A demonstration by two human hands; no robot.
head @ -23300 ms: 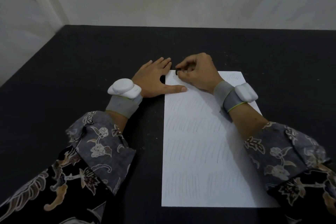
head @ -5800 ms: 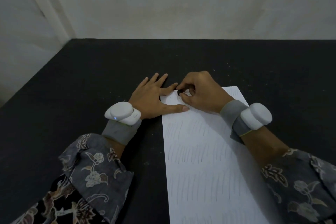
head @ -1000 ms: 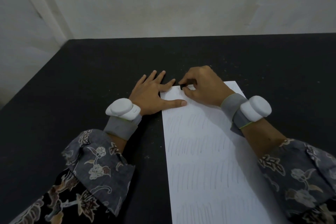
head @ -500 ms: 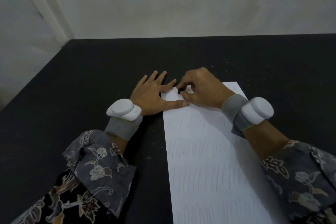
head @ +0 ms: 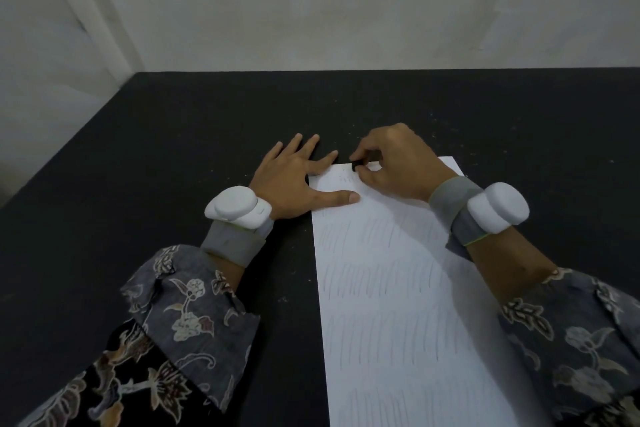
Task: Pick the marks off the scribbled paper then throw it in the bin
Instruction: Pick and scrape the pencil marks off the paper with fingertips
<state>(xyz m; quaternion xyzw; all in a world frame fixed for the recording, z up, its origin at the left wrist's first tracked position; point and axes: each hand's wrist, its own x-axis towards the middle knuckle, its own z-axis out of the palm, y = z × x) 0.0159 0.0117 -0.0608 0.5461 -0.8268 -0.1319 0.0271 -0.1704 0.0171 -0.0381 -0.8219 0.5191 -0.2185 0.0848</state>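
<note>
We see a bare, plain room, its kind unclear: a black desk [head: 173,156] pushed into a corner of blank whitish walls [head: 311,3] beyond our hands [head: 291,180].

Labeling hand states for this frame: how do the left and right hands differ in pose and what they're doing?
The left hand lies flat, fingers spread, thumb and forefinger on the paper near its far left corner; the right hand is curled. The left holds nothing; the right pinches a small black eraser at the paper's far edge. The left rests mostly on the black table; the right sits over the paper. Both wear grey wristbands with white pods.
</note>
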